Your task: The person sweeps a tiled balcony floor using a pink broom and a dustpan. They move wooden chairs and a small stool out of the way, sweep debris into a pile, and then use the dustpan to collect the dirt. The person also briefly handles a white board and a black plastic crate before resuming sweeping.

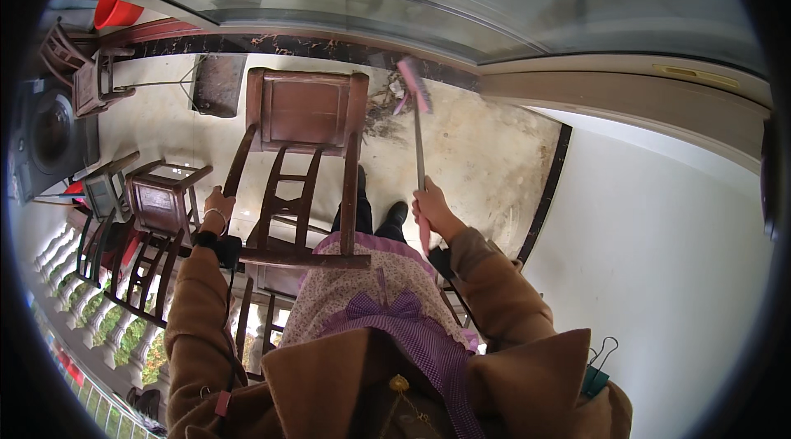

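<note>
My left hand (217, 209) grips the back post of a dark wooden chair (303, 105), whose seat points away from me. In my right hand (434, 207) is a broom (418, 136) with a pink grip, a grey shaft and a pink head. Its blurred bristles are beside a heap of dark dirt and litter (386, 111) on the pale floor, near the door sill. A pale scrap and a pink-purple piece show in that heap. Left of the chair, a dark long-handled dustpan (218, 87) lies on the floor.
Glass sliding doors (432, 0) run along the far side, above a black sill. More wooden chairs (157, 204), a washing machine (52, 130) and a red bucket (117, 11) are at left. A white wall (649, 241) rises at right. A balustrade (117, 340) is behind the chairs.
</note>
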`<action>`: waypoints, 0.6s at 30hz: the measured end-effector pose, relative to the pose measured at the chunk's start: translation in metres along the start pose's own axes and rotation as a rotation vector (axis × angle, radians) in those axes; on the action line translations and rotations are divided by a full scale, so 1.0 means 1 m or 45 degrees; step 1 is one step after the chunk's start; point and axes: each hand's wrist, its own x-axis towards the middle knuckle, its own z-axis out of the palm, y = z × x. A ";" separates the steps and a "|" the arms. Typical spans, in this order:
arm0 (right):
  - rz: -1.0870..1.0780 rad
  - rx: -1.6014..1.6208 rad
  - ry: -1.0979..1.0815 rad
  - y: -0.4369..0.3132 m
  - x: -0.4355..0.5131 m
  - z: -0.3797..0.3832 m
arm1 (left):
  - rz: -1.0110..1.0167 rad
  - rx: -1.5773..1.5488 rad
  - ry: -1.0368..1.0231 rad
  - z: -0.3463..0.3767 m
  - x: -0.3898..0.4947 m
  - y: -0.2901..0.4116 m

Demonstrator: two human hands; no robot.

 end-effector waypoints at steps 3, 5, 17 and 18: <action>0.075 -0.052 -0.033 -0.004 -0.052 -0.040 | 0.007 -0.034 0.004 0.009 0.008 -0.005; 0.136 0.024 0.036 0.004 -0.084 -0.062 | 0.008 -0.071 -0.011 0.014 0.015 -0.009; -0.110 0.270 0.380 0.034 0.051 -0.241 | 0.081 -0.122 0.038 0.052 0.064 -0.045; -0.110 0.252 0.363 0.046 0.059 -0.231 | 0.090 -0.147 0.033 0.053 0.066 -0.049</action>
